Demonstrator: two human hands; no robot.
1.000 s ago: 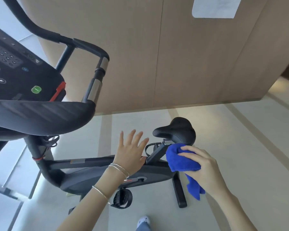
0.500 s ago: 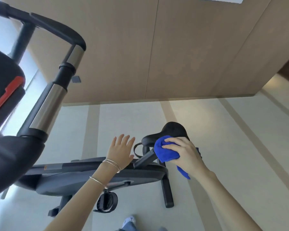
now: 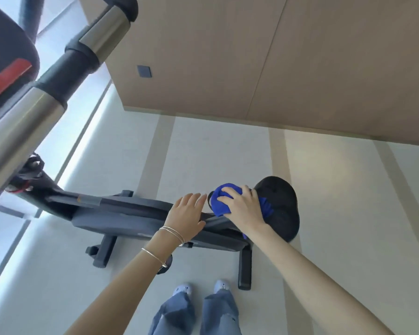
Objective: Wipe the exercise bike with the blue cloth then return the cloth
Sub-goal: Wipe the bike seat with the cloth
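A dark grey exercise bike point(image 3: 121, 213) stands on the floor below me, its black saddle point(image 3: 282, 206) to the right. My right hand point(image 3: 242, 206) grips a bunched blue cloth point(image 3: 219, 199) and holds it against the front of the saddle. My left hand point(image 3: 186, 216) hovers with straight fingers just left of the cloth, over the bike frame; whether it touches the frame is unclear. Bracelets circle the left wrist.
Another machine's handlebar point(image 3: 44, 88) with steel grips and a black console with a red tab point(image 3: 5, 78) fills the upper left, close to my head. A wood-panelled wall point(image 3: 252, 56) rises behind the bike. My shoes point(image 3: 203, 286) stand beside the bike's rear foot point(image 3: 244, 269).
My view swung down and left over the bike. My right hand carried the cloth up onto the front of the saddle. My left hand stayed open beside it.
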